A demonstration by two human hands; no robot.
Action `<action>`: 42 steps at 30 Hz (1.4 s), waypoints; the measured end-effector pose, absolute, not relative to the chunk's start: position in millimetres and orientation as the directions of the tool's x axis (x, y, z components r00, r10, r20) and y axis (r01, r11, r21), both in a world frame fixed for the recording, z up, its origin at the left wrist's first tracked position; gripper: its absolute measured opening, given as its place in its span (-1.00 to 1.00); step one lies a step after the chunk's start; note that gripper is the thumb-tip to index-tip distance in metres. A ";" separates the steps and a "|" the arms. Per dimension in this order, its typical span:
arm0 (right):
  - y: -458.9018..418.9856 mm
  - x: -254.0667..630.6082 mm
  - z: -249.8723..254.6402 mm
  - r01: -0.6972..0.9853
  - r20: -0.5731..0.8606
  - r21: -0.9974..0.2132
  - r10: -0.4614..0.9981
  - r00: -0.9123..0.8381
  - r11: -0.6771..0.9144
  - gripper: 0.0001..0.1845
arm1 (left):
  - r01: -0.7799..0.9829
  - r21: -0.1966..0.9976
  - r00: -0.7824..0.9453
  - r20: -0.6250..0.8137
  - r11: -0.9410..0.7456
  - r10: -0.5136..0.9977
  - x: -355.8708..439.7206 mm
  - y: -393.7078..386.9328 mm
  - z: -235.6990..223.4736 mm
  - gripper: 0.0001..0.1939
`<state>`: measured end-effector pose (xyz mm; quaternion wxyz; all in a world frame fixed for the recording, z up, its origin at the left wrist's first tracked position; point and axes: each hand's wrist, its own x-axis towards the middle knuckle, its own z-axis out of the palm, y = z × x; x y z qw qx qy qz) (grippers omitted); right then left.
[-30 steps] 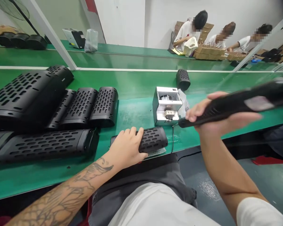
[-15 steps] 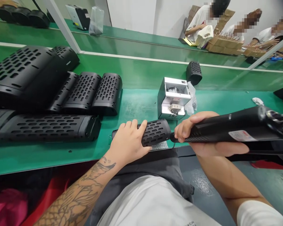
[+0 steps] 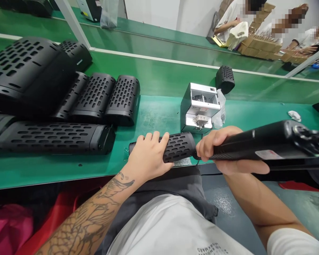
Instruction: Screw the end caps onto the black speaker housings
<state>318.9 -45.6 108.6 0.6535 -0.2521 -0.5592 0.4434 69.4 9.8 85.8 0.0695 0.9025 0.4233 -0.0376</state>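
Observation:
A black slotted housing (image 3: 179,146) lies sideways at the front edge of the green bench. My left hand (image 3: 151,152) rests over its left part, fingers over the top and thumb along the near side, gripping it. In my right hand (image 3: 215,147) is a long black electric screwdriver (image 3: 250,141), held almost level with its tip end towards the housing's right end. The fingers wrap round the tool, and the exact contact at its tip is hidden by them. Just behind stands a silver screw feeder (image 3: 200,108) with an open tray on top.
Several black slotted housings (image 3: 124,99) are stacked and lined up on the left. Another small housing (image 3: 225,78) and a clear plastic bag (image 3: 220,109) are behind the feeder. A white bar (image 3: 154,62) crosses the back. People sit across the bench by cardboard boxes (image 3: 260,46).
The whole view has shifted slightly, so bench items appear a little higher. Both hands keep their holds; the screwdriver's rear end appears slightly further left.

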 end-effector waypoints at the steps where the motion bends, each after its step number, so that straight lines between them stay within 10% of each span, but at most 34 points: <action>1: -45.7 318.8 107.8 -0.293 0.505 -0.829 0.863 -0.028 0.476 -0.33 | 0.766 0.093 0.643 -0.126 -0.637 0.755 69.5 9.9 85.1 0.11; 9: -40.2 316.5 103.1 -0.326 0.520 -0.827 0.844 -0.133 0.458 -0.15 | 0.760 0.100 0.650 -0.114 -0.643 0.751 68.9 8.8 82.0 0.14; 25: 66.6 366.8 111.3 0.182 0.636 -0.753 0.628 0.449 0.633 -0.12 | 0.715 0.110 0.659 0.226 -0.691 0.718 53.3 -2.0 58.9 0.01; 30: 55.9 368.5 95.3 0.154 0.612 -0.777 0.674 0.414 0.610 -0.13 | 0.617 0.323 0.561 0.459 -0.718 0.689 -5.6 -4.1 31.1 -0.08; 42: 55.2 367.7 94.1 0.196 0.636 -0.745 0.591 0.497 0.637 -0.17 | 0.498 0.686 0.444 0.323 -0.530 0.836 -36.4 -8.8 -38.0 0.30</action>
